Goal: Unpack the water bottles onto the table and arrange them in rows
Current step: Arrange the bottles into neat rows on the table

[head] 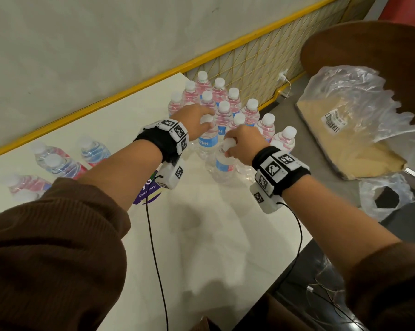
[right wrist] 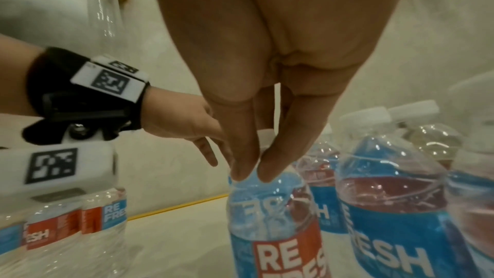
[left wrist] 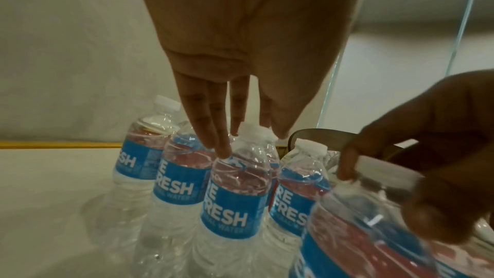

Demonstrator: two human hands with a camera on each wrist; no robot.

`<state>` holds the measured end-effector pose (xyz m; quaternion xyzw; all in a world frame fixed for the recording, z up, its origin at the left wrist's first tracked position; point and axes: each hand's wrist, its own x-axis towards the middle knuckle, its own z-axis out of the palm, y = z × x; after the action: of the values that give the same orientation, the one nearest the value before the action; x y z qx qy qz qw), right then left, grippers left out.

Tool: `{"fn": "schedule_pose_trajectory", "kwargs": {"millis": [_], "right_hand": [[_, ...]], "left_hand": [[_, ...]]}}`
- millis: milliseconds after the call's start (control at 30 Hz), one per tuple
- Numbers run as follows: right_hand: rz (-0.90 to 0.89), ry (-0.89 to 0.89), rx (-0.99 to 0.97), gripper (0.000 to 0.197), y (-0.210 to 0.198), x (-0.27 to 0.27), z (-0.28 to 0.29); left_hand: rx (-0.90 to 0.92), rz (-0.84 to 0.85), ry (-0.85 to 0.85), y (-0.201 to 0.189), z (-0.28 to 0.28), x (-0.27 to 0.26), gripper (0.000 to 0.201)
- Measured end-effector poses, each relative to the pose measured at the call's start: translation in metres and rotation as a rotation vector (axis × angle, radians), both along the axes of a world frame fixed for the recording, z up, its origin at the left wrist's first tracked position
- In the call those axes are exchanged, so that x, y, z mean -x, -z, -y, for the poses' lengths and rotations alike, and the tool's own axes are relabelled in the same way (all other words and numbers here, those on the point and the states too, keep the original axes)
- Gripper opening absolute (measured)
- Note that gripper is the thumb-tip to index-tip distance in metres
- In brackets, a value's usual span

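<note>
Both hands are pinching bottle necks: the left hand [head: 196,123] one bottle [head: 207,139], the right hand [head: 243,144] another [head: 223,163]. Only the head view is showing a plastic bag [head: 349,108] holding a flat tan slab, right of the hands.

Both arms reach forward, with brown sleeves pushed up and black bands on the wrists. The left hand [head: 196,123] points its fingers [left wrist: 213,126] down, thumb and fingers seemingly pinching something. The right hand [head: 243,144] points down too, fingertips [right wrist: 243,168] pinched together.
</note>
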<state>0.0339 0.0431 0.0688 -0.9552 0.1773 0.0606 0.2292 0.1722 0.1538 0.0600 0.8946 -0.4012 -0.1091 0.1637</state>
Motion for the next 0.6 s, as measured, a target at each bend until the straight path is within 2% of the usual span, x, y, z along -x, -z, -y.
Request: {"fn": "schedule_pose_trajectory", "kwargs": {"millis": [233,433,600], "right_hand": [[-0.077,-0.075,0.068,0.042,-0.016,-0.023,0.008],[-0.082,-0.131,0.093,0.032,-0.018,-0.031,0.008],[-0.121,-0.136,0.125,0.044,-0.016,-0.03,0.006]], "left_hand": [[0.019,-0.018,-0.061,0.002,0.004,-0.002,0.037],[0.032,-0.031,-0.092,-0.001,0.004,-0.001,0.037],[0.027,-0.044,-0.095,-0.001,0.003,0.002,0.036]]}}
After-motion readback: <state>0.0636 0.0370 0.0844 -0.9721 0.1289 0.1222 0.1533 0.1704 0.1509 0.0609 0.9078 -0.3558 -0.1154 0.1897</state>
